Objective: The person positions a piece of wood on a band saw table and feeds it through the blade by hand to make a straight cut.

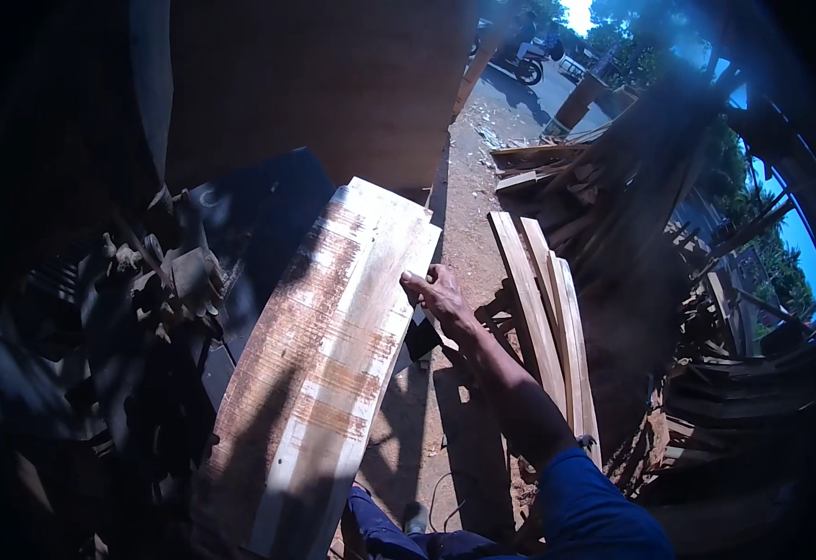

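A broad wooden board [333,345], pale with rough brown patches and saw marks, slants from the lower left up to the middle. Lengthwise seams show on its face, so it may be several planks side by side; its far end is stepped. My right hand [438,297] is closed at the board's right edge near the far end, thumb on the top face and the other fingers curled beside the edge, partly hidden. My right forearm reaches in from the lower right in a blue sleeve [585,499]. My left hand does not show.
A dark flat surface [259,201] lies beyond and left of the board, beside shadowed machine-like parts [189,275]. Several long planks [531,299] lean right of my arm. Scrap wood is heaped farther right. A motorcycle [525,56] is on the road beyond.
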Available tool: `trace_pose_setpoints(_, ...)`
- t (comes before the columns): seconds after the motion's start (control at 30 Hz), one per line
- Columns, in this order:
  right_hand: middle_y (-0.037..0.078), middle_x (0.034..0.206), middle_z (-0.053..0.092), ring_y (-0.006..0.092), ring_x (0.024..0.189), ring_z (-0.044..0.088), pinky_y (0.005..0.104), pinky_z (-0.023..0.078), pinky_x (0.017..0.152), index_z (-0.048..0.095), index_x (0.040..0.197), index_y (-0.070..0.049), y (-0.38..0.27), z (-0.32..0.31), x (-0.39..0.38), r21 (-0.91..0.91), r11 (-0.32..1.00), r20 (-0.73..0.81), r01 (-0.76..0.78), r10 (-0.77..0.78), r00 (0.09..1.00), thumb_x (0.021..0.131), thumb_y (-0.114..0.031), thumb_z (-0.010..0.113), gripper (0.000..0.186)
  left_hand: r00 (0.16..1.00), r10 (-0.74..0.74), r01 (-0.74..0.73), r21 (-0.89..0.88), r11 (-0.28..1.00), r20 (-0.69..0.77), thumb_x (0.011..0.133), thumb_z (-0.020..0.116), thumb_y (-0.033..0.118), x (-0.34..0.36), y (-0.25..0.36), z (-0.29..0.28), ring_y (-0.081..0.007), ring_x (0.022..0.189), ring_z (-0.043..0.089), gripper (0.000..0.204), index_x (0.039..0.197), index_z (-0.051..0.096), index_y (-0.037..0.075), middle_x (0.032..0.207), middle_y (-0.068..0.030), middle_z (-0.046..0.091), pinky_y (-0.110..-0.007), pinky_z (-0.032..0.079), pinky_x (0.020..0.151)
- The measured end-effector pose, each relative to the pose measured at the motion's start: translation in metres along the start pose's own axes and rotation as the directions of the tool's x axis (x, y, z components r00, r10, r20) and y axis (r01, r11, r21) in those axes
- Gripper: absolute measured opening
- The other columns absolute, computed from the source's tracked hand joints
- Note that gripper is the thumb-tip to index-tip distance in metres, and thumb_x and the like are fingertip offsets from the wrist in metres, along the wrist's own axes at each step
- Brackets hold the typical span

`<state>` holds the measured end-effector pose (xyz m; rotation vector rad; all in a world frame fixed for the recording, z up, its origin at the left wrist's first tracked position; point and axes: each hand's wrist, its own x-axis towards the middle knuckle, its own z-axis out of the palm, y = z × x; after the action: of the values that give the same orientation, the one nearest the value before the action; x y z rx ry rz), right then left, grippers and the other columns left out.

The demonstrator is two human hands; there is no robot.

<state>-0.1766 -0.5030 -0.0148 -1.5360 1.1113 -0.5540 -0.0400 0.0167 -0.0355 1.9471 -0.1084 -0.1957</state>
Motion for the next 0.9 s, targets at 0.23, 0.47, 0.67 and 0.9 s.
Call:
trace_pose_setpoints(0.23, 0.023, 0.126, 0.058, 0.0303, 0.115, 0.059, 0.0376, 0.053, 0.088, 0.044, 0.141, 0.005, -0.003, -0.013, 0.052, -0.187, 0.96, -0.209, 0.207, -0.245, 0.947, 0.087, -0.044, 0.072, 0.077, 0.99, -0.084, 0.101, 0.146, 0.984, -0.116, 0.102, 0.05, 0.025, 0.013, 0.021, -0.007, -0.0292, 0.14, 0.037, 0.054, 0.15, 0.036, 0.004, 0.152, -0.0151, 0.039, -0.041, 0.031, 0.115)
trace_pose_setpoints(0.47, 0.021, 0.122, 0.058, 0.0349, 0.119, 0.054, 0.0436, 0.044, 0.101, 0.066, 0.114, -0.005, -0.008, -0.008, 0.081, -0.511, 0.783, -0.007, 0.354, -0.416, 0.909, 0.087, -0.031, 0.071, 0.038, 0.949, -0.236, 0.259, 0.094, 0.961, -0.208, 0.097, 0.055, 0.034, 0.0, 0.06, -0.008, -0.0291, 0.145, 0.029, 0.068, 0.153, 0.03, 0.005, 0.157, -0.0159, 0.032, -0.045, 0.024, 0.118)
trace_pose_setpoints(0.67, 0.017, 0.118, 0.064, 0.0305, 0.121, 0.058, 0.0393, 0.044, 0.101, 0.067, 0.108, -0.005, -0.035, -0.025, 0.107, -0.32, 0.921, 0.029, 0.221, -0.223, 0.974, 0.09, -0.024, 0.067, 0.026, 0.942, -0.265, 0.274, 0.018, 0.962, -0.205, 0.097, 0.056, 0.034, -0.006, 0.078, 0.002, -0.0293, 0.145, 0.03, 0.07, 0.154, 0.027, 0.005, 0.156, -0.0161, 0.032, -0.045, 0.024, 0.118)
trace_pose_setpoints(0.9, 0.015, 0.121, 0.066, 0.0314, 0.119, 0.06, 0.0416, 0.045, 0.102, 0.07, 0.112, -0.004, -0.026, -0.019, 0.114, -0.455, 0.773, 0.027, 0.442, -0.484, 0.875, 0.09, -0.026, 0.066, 0.031, 0.95, -0.254, 0.252, -0.037, 0.967, -0.179, 0.098, 0.056, 0.035, -0.004, 0.077, 0.0, -0.0295, 0.145, 0.031, 0.072, 0.155, 0.024, 0.005, 0.156, -0.0164, 0.033, -0.046, 0.024, 0.118)
